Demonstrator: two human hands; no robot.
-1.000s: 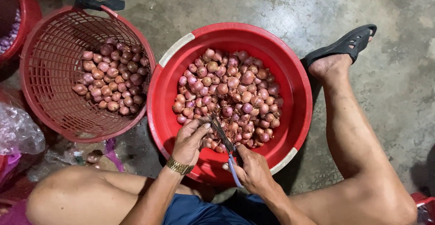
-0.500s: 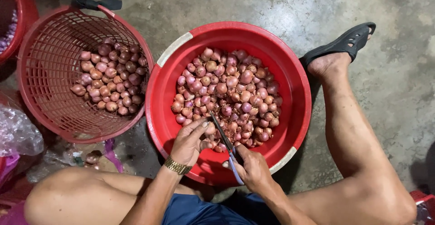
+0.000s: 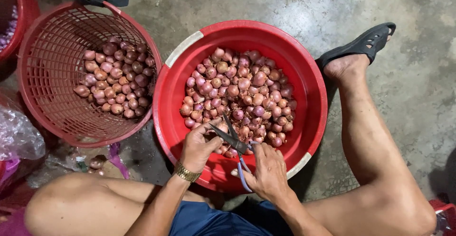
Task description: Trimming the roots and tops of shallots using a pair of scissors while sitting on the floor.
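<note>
A red plastic basin [image 3: 308,84] sits on the floor between my legs, holding many small reddish-purple shallots [image 3: 242,93]. My right hand [image 3: 266,172] grips blue-handled scissors [image 3: 235,143] over the basin's near edge, blades apart and pointing up-left. My left hand [image 3: 199,146], with a gold watch at the wrist, pinches a small shallot right at the blades; the shallot is mostly hidden by the fingers. To the left stands a red mesh basket [image 3: 52,108] with a smaller heap of shallots [image 3: 114,81].
Bare concrete floor [image 3: 294,3] lies all around. My right foot wears a black sandal [image 3: 361,46] beside the basin. A clear plastic bag [image 3: 16,134] and scraps lie at the left. Another red container [image 3: 23,8] shows at the top left corner.
The hands stay at the basin's near edge. The scissor blades have shifted slightly and stand open by the left fingers.
</note>
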